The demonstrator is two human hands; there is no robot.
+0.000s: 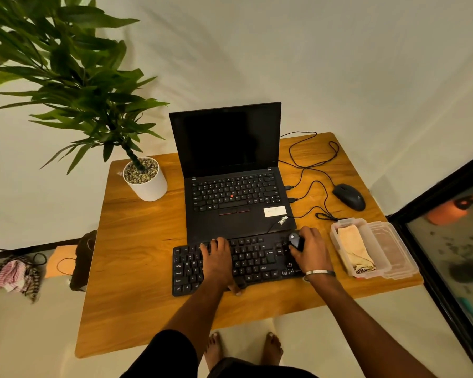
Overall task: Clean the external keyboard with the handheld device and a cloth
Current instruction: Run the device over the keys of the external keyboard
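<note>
On one keyboard (pixel 257 261), two hands (pixel 219 257), one device (pixel 296 240).

Keyboard (pixel 257 261) before laptop (pixel 230 170)

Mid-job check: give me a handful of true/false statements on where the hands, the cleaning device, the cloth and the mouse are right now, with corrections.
1. The right hand grips the small black handheld device over the right end of the black external keyboard. True.
2. The left hand holds the cloth. False: it rests flat on the keyboard's keys, fingers spread.
3. The folded beige cloth lies in the clear plastic container. True.
4. The black wired mouse sits left of the black open laptop. False: it sits to the right.
5. The laptop's screen is dark. True.
</note>
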